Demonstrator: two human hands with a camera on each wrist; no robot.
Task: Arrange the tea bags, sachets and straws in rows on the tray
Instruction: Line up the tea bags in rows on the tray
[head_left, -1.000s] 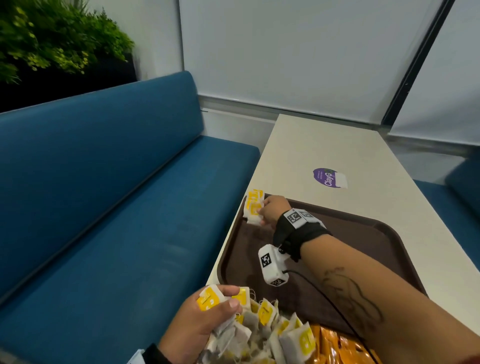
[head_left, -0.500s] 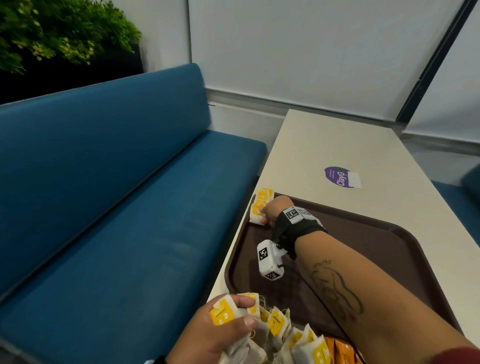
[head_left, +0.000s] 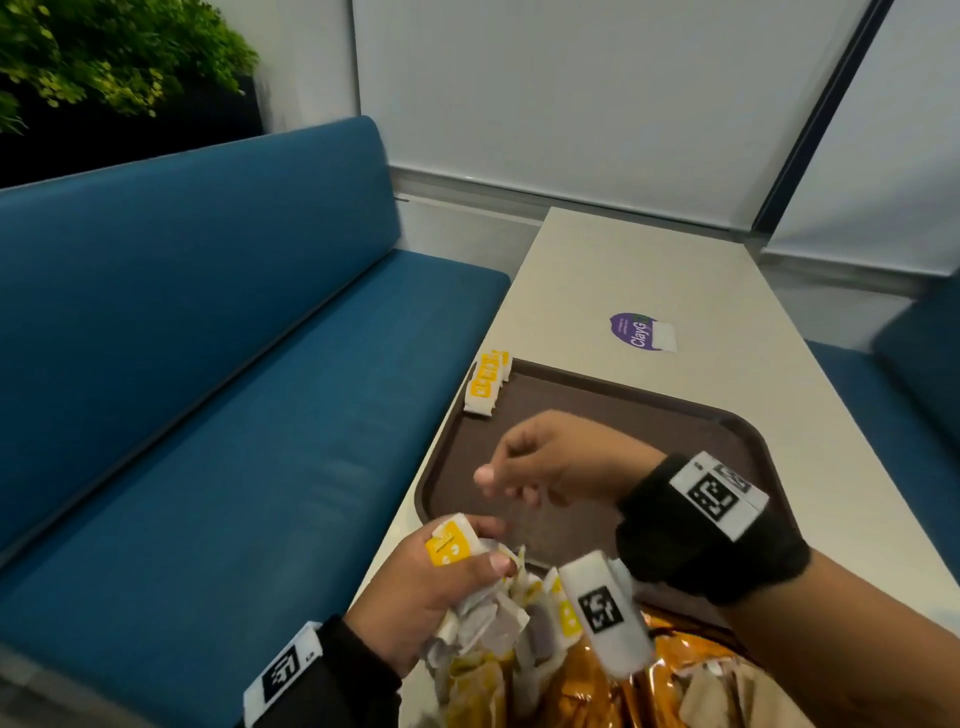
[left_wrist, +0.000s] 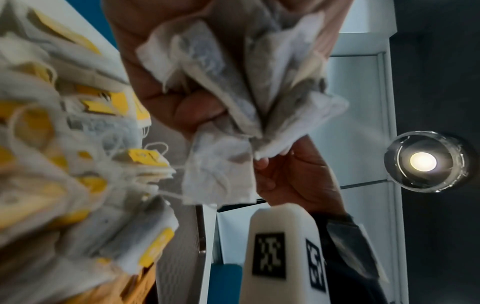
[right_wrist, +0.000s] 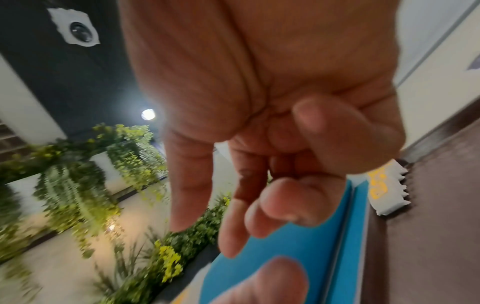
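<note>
A brown tray (head_left: 597, 405) lies on the beige table. A short row of yellow-tagged tea bags (head_left: 485, 384) stands at its far left corner, also seen as tea bags (right_wrist: 387, 189) in the right wrist view. My left hand (head_left: 483, 545) grips a bunch of tea bags (head_left: 452, 543) at the tray's near left edge; the left wrist view shows the crumpled bunch (left_wrist: 233, 82) in its fist. My right hand (head_left: 511, 483) hovers just above it, fingers loosely curled and empty (right_wrist: 272, 205). A loose pile of tea bags (left_wrist: 78, 164) and orange sachets (head_left: 597, 675) lies below.
A blue bench seat (head_left: 208, 415) runs along the table's left side. A purple sticker (head_left: 639, 332) sits on the table beyond the tray. Another blue seat (head_left: 914, 364) is at the right. The tray's brown middle shows bare.
My right hand let go of the tea bags at the far left corner and drew back toward my left hand. The left hand still holds its bunch.
</note>
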